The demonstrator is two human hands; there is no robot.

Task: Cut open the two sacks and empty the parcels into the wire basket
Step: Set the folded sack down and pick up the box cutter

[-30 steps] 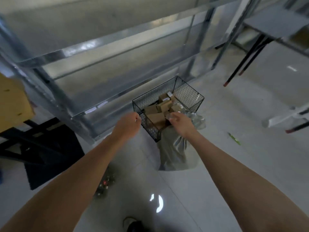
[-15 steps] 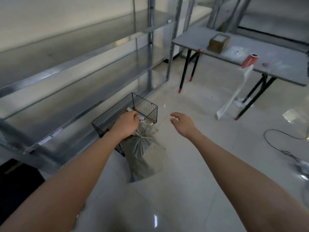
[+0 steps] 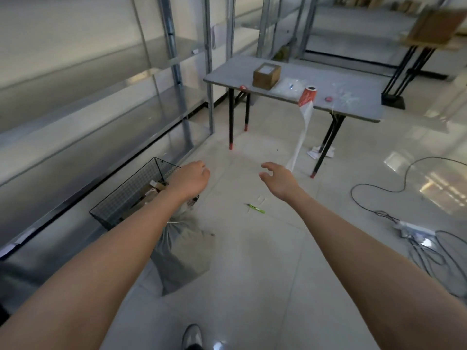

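On the floor beside the metal shelving [image 3: 101, 102], a black wire basket [image 3: 118, 202] is set, with brown cardboard parcels [image 3: 151, 192] seen inside. Against its near side a grey sack [image 3: 182, 251] is leaned, its neck tied with pale cord. Above the basket's right rim the left hand [image 3: 193, 176] is held, fingers curled under; whether anything is gripped cannot be told. Over the tiles the right hand [image 3: 278, 178] is held, fingers spread and loosely bent, nothing in it. A green cutter [image 3: 255, 208] is laid on the floor, apart from both hands. On the table [image 3: 353, 107] a cardboard box [image 3: 266, 75] and a red-and-white roll [image 3: 308, 93] are placed, a strip trailing from the roll.
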